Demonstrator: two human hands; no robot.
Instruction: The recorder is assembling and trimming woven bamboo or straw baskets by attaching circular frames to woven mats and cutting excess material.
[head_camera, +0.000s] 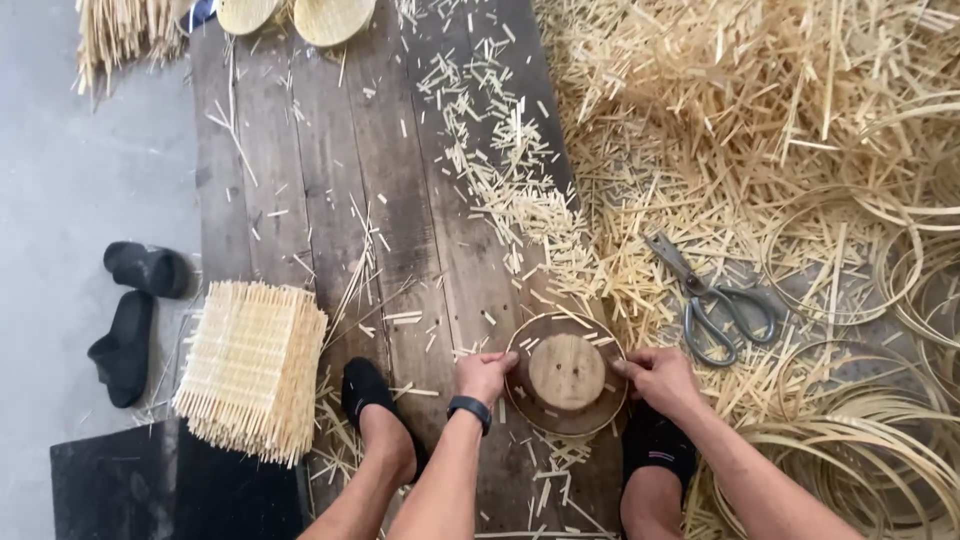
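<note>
Head view | left hand (484, 374) and right hand (657, 375) each grip round bamboo hoop (520, 340) rim | wooden disc (566, 372) inside

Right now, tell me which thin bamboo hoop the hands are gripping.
The bamboo hoop ringing the round wooden block, gripped by left hand and right hand; the other hoops lie loose at right.

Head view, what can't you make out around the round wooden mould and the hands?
- Mould: its underside is hidden by its own body.
- Left hand and right hand: the fingertips curl over the hoop, so the grip is unclear.
- Woven mats: how many are stacked is too fine to count.
- Discs: cut off by the top edge.
- Scissors: blade tips lie among offcuts.
</note>
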